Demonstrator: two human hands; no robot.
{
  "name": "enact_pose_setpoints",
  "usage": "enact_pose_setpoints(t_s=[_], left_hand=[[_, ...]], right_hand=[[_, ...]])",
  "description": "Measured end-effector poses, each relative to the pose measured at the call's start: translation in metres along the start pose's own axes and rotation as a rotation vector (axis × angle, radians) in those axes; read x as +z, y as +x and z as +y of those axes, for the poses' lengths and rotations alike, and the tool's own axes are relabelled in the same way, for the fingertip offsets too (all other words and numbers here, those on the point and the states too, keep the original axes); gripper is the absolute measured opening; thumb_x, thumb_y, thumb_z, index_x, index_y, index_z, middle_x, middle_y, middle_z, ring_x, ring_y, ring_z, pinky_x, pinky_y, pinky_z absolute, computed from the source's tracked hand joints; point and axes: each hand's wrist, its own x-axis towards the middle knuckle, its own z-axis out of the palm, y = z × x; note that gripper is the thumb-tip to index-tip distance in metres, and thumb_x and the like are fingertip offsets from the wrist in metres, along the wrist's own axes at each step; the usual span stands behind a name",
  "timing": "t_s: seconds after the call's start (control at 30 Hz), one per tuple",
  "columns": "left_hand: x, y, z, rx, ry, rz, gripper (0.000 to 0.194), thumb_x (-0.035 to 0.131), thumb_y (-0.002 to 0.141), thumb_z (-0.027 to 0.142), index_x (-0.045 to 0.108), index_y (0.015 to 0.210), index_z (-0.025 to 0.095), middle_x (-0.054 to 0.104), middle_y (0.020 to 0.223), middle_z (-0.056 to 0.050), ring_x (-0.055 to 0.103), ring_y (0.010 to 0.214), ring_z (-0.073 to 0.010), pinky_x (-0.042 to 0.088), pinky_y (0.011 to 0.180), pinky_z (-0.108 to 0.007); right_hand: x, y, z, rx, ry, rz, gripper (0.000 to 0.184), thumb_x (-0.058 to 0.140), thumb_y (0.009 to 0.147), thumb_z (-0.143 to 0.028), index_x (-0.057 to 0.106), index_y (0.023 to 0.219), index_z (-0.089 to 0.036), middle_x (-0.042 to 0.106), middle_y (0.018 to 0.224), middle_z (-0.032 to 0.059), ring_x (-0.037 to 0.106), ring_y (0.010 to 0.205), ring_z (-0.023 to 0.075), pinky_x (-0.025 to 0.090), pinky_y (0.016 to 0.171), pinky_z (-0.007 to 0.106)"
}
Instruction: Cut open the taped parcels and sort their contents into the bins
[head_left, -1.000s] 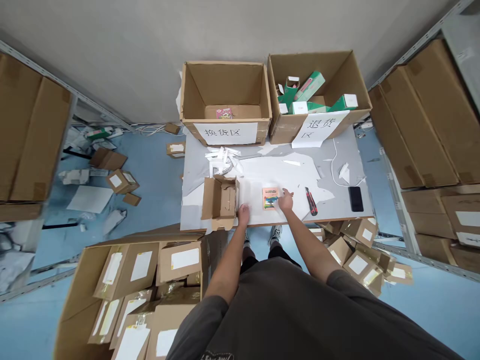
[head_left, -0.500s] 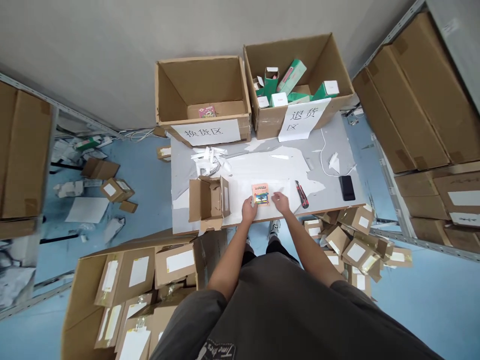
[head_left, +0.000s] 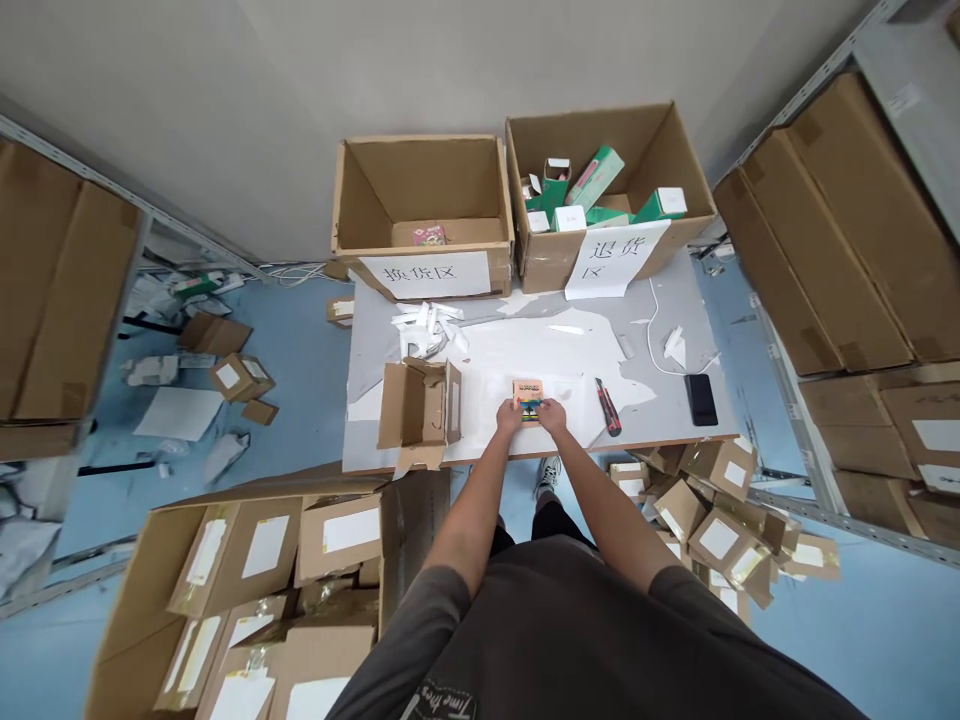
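- evidently, left hand (head_left: 509,414) and right hand (head_left: 553,414) both grip the orange pack (head_left: 527,388) by its sides
- it's between them, at the near side of the table (head_left: 654,420), long axis near-to-far, neither hand closer

Along the back of the table (head_left: 679,303), a left carton (head_left: 416,175) and a right carton (head_left: 592,130) are set side by side; small boxes (head_left: 596,180) are contained in the latter. Near the front edge, a small flat item (head_left: 527,388) is flanked by an open box (head_left: 435,400) at left and a knife (head_left: 608,407), then a phone (head_left: 701,400), at right. Paper scraps (head_left: 427,328) are strewn behind the open box.
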Motion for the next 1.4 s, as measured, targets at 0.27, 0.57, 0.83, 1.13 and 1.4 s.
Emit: enact_pose_setpoints(t_s=[0.27, 0.57, 0.83, 1.13, 1.4], left_hand=[[-0.066, -0.065, 0.073, 0.233, -0.271, -0.252, 0.052, 0.086, 0.076, 0.054, 0.072, 0.112, 0.019, 0.079, 0.091, -0.008, 0.075, 0.087, -0.0255, 0.057, 0.081, -0.036], [-0.135, -0.123, 0.164, 0.554, -0.313, -0.244, 0.069, 0.088, 0.075, 0.053, 0.070, 0.132, 0.018, 0.079, 0.111, -0.013, 0.075, 0.096, -0.0283, 0.059, 0.085, -0.038], [-0.129, -0.167, 0.181, 0.873, -0.130, 0.140, 0.057, 0.087, 0.084, 0.040, 0.074, 0.137, 0.023, 0.065, 0.148, -0.014, 0.056, 0.142, -0.0370, 0.053, 0.111, -0.043], [-0.129, -0.185, 0.201, 0.766, -0.384, -0.253, 0.052, 0.075, 0.094, 0.053, 0.073, 0.128, 0.015, 0.079, 0.118, -0.012, 0.074, 0.111, -0.0299, 0.060, 0.096, -0.040], [-0.144, -0.177, 0.202, 0.727, -0.388, -0.397, 0.057, 0.080, 0.090, 0.054, 0.073, 0.131, 0.015, 0.079, 0.116, -0.013, 0.074, 0.114, -0.0309, 0.060, 0.099, -0.043]], right_hand=[[-0.078, -0.048, -0.075, -0.104, 0.520, -0.231, 0.037, 0.078, 0.077, -0.055, 0.070, 0.089, -0.021, 0.075, 0.078, 0.0017, 0.069, 0.073, 0.0186, 0.053, 0.065, 0.027], [-0.141, -0.089, -0.183, -0.343, 0.866, -0.256, 0.052, 0.095, 0.055, -0.057, 0.068, 0.082, -0.021, 0.068, 0.067, -0.0036, 0.056, 0.057, 0.0123, 0.045, 0.057, 0.024], [-0.155, -0.112, -0.212, -0.531, 0.899, -0.101, 0.044, 0.088, 0.071, -0.059, 0.068, 0.087, -0.023, 0.074, 0.081, 0.0006, 0.067, 0.073, 0.0188, 0.058, 0.072, 0.032], [-0.140, -0.143, -0.216, -0.716, 0.685, 0.104, 0.050, 0.078, 0.083, -0.053, 0.075, 0.125, -0.025, 0.065, 0.149, 0.0122, 0.061, 0.137, 0.0299, 0.057, 0.108, 0.045], [-0.159, -0.121, -0.209, -0.403, 1.004, -0.155, 0.060, 0.095, 0.062, -0.055, 0.070, 0.105, -0.021, 0.083, 0.098, 0.0092, 0.079, 0.093, 0.0286, 0.064, 0.087, 0.043]])
